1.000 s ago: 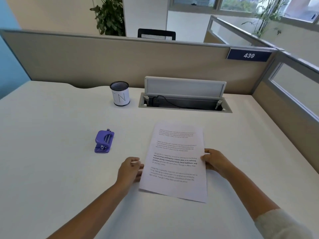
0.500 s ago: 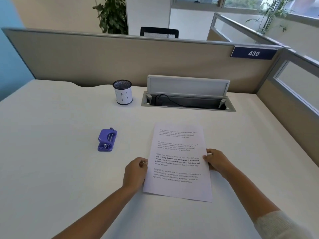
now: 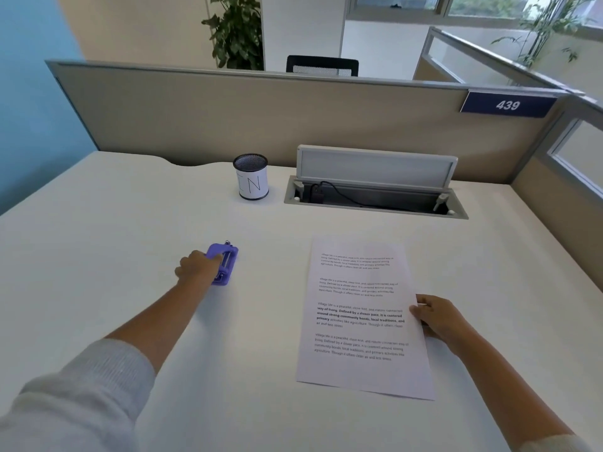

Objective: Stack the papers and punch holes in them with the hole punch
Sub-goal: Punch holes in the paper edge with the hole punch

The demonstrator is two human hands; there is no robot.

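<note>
The stacked papers (image 3: 362, 318), white with printed text, lie flat on the white desk (image 3: 98, 272) right of centre. My right hand (image 3: 439, 318) rests on their right edge, fingers on the sheet. A small purple hole punch (image 3: 225, 262) sits on the desk to the left of the papers. My left hand (image 3: 195, 267) has reached it and its fingers curl over the punch's left side, hiding part of it. The punch still rests on the desk.
A mesh pen cup (image 3: 250, 181) with a white label stands at the back centre. Right of it is an open cable tray (image 3: 375, 197) with its lid raised. Beige partitions (image 3: 261, 119) close the desk at the back and right.
My left hand left the papers' left edge and moved left to the hole punch, closing on it. My right hand stays at the papers' right edge.
</note>
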